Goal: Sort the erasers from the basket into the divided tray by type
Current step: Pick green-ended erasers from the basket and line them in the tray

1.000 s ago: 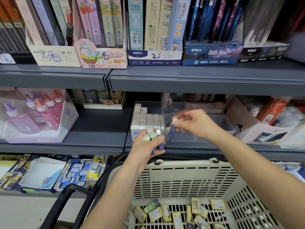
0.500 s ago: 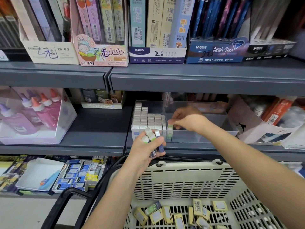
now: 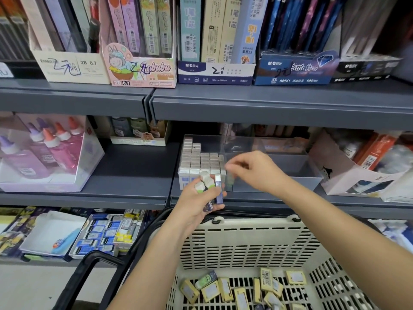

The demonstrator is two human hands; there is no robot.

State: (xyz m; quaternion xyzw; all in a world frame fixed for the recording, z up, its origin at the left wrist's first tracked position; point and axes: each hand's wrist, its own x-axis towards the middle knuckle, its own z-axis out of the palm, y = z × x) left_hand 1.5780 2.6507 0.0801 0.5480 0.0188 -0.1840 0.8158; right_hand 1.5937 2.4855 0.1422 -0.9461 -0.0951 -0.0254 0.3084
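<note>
A clear divided tray (image 3: pixel 311 173) stands on the middle shelf. Its left compartment holds tight rows of white erasers (image 3: pixel 201 163). One pale green eraser (image 3: pixel 230 182) stands upright at the front left of the neighbouring compartment. My right hand (image 3: pixel 254 170) hovers right above it, with blurred fingertips at its top. My left hand (image 3: pixel 199 206) is in front of the tray, shut on a bunch of white-tipped erasers in blue sleeves (image 3: pixel 211 186). Below, the cream basket (image 3: pixel 245 242) contains several yellow-wrapped erasers (image 3: pixel 225 289) and a green one (image 3: pixel 205 280).
A box of glue bottles (image 3: pixel 44 153) sits at the left of the same shelf, and an open white carton (image 3: pixel 348 173) to the tray's right. Pencil-lead boxes (image 3: pixel 143 70) fill the upper shelf. The basket's black handle (image 3: pixel 89 265) hangs down at the left.
My right hand carried an eraser down into the tray's second compartment and has since risen slightly. The eraser now stands in the tray. My left hand kept its bunch, almost still.
</note>
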